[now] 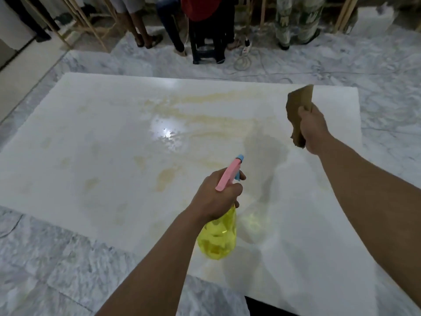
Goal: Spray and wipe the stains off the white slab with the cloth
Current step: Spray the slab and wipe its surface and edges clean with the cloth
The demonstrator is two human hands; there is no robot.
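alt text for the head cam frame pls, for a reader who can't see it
Two bare hands hover over a stained white slab on a marble floor: the left hand grips a yellow spray bottle with a pink trigger, the right hand holds a brown cloth raised above it. Yellowish stains and a wet patch mark the slab; people's legs stand beyond.

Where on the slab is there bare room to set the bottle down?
Nothing stands on the white slab; the left half and the near right corner are bare. Stains cover the middle. The left hand holds the spray bottle, the right hand the cloth.
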